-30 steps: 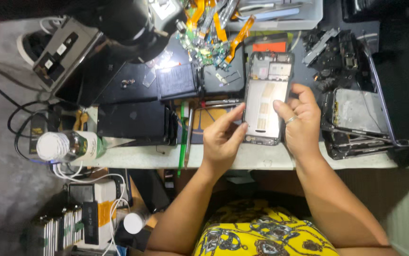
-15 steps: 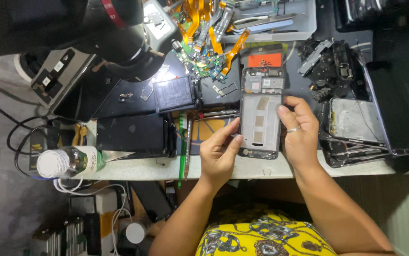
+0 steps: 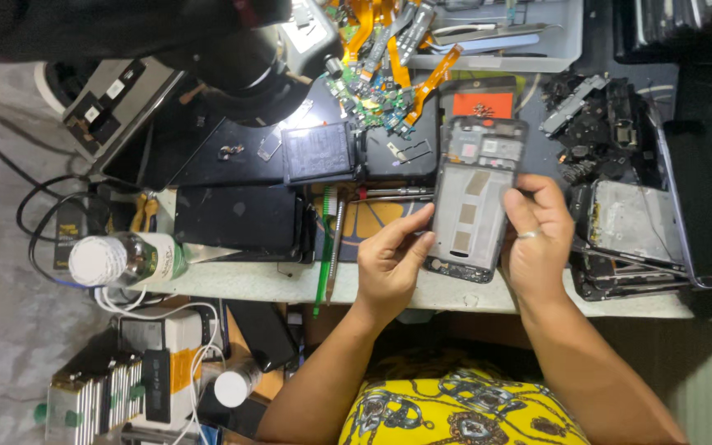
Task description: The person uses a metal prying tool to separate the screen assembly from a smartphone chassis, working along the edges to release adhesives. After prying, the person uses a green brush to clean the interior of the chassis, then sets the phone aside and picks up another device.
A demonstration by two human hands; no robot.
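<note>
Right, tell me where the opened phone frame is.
In the head view, the opened phone frame is right of centre over the bench edge, held between the left hand and right hand, just below an orange-labelled part.

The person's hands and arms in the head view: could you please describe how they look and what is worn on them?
Both arms are bare to above the elbow, with no sleeves, gloves or watch visible. The right hand wears a thin silver ring on one finger. The left hand shows no jewellery. Below them shows a yellow garment with a dark ornamental print.
</note>
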